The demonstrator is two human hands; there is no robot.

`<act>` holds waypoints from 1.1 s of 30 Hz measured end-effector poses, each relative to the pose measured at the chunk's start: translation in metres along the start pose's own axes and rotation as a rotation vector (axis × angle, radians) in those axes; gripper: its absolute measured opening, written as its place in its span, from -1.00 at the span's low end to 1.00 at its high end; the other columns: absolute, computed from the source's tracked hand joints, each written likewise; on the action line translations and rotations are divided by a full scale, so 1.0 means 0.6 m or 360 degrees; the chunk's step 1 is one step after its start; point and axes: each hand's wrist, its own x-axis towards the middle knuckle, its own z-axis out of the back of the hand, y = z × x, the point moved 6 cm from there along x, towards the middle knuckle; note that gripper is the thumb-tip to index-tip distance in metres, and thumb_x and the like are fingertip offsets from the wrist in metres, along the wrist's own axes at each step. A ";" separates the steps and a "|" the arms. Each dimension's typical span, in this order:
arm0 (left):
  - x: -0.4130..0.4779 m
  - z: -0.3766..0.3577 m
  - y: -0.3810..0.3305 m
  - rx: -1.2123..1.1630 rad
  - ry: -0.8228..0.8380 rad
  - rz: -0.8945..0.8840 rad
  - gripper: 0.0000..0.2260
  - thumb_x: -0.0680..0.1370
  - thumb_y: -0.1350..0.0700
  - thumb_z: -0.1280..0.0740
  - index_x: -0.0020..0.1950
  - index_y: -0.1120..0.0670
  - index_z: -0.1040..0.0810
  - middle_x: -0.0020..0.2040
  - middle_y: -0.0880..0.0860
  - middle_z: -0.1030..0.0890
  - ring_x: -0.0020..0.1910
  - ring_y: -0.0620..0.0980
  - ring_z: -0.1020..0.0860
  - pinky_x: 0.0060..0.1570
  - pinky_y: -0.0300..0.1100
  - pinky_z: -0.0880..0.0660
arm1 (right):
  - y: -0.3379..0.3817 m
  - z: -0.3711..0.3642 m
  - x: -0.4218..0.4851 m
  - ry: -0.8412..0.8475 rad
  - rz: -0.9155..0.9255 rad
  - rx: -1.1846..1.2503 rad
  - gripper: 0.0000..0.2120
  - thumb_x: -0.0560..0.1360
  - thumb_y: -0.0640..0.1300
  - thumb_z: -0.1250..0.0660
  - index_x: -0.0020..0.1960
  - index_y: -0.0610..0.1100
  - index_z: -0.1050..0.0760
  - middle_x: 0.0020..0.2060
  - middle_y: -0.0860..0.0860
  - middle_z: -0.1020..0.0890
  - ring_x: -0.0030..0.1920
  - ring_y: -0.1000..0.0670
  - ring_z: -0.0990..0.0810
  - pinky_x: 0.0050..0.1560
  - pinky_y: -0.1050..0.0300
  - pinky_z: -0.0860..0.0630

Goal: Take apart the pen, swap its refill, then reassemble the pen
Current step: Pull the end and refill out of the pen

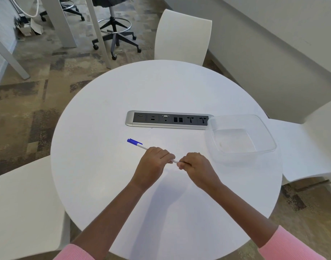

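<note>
Both forearms are reaching up from the bottom of the frame, pink sleeves (75,252) pushed back at the lower corners, and meeting just below the middle of the picture over the round white table (161,87). The left hand (151,166) is sitting knuckles-up, its fingers curling closed around the middle of the pen (142,146). The right hand (195,167) is facing it, also knuckles-up, its fingers pinching shut on the pen's lower right end, where a dark bit is showing at the fingertips.

The pen is lying on a slant, running from the centre-left of the frame down to the right. Its blue cap (134,141) is sticking out at the upper left, and a short stretch of white barrel is showing in the gap between the two hands.

A socket strip (166,120) is sitting in the tabletop above the hands, and a clear plastic tub (241,136) is standing at the right of the frame, touching the strip's right end.
</note>
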 end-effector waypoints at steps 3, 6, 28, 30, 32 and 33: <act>0.000 -0.001 0.000 0.0031 -0.0007 -0.0030 -0.86 0.31 0.39 -0.49 -0.27 0.18 -0.63 -0.38 0.04 -0.63 -0.42 0.07 -0.55 -0.27 -0.17 -0.42 | -0.017 -0.003 0.004 0.0219 -0.0410 0.0637 -0.69 0.49 -0.21 -0.27 -0.43 -0.12 -0.51 -0.51 0.02 -0.47 -0.42 0.05 -0.39 -0.34 0.24 -0.33; 0.000 -0.004 0.000 0.0055 -0.0015 -0.0062 -0.84 0.29 0.40 -0.50 -0.28 0.17 -0.63 -0.39 0.04 -0.63 -0.42 0.06 -0.55 -0.27 -0.18 -0.38 | -0.032 -0.025 -0.008 0.0536 -0.0850 0.1340 -0.71 0.52 -0.23 -0.21 -0.36 -0.15 -0.52 -0.54 0.06 -0.49 -0.48 0.11 -0.41 -0.43 0.34 -0.39; -0.006 -0.001 -0.002 0.0037 -0.0035 0.0013 -0.84 0.29 0.41 -0.50 -0.25 0.18 -0.64 -0.37 0.04 -0.64 -0.40 0.07 -0.56 -0.30 -0.15 -0.54 | 0.010 -0.003 -0.009 -0.0104 0.0138 -0.0251 -0.79 0.51 -0.24 -0.22 -0.20 -0.33 -0.54 -0.37 -0.12 -0.44 -0.26 -0.05 -0.32 -0.25 0.11 -0.17; -0.007 -0.001 -0.003 0.0051 -0.0039 0.0008 -0.83 0.30 0.41 -0.49 -0.25 0.17 -0.64 -0.36 0.03 -0.64 -0.39 0.07 -0.56 -0.30 -0.16 -0.52 | 0.003 0.000 -0.006 0.0016 -0.0031 -0.0001 -0.76 0.50 -0.23 -0.23 -0.28 -0.29 -0.53 -0.39 -0.08 -0.45 -0.29 -0.03 -0.35 -0.28 0.11 -0.18; -0.008 0.000 -0.004 0.0067 -0.0044 0.0001 -0.84 0.31 0.40 -0.49 -0.25 0.17 -0.64 -0.36 0.02 -0.64 -0.39 0.06 -0.56 -0.27 -0.15 -0.47 | -0.007 0.002 -0.001 0.0147 -0.0233 0.0341 -0.70 0.49 -0.22 -0.24 -0.41 -0.16 -0.50 -0.47 -0.04 -0.46 -0.39 0.02 -0.37 -0.34 0.17 -0.25; -0.008 0.001 -0.005 0.0068 -0.0052 -0.0007 -0.84 0.31 0.40 -0.48 -0.25 0.17 -0.64 -0.36 0.03 -0.64 -0.39 0.07 -0.56 -0.25 -0.17 -0.45 | -0.011 0.000 0.001 0.0229 -0.0347 0.0507 -0.66 0.49 -0.22 -0.25 -0.45 -0.11 -0.48 -0.50 -0.01 -0.45 -0.43 0.05 -0.38 -0.36 0.22 -0.28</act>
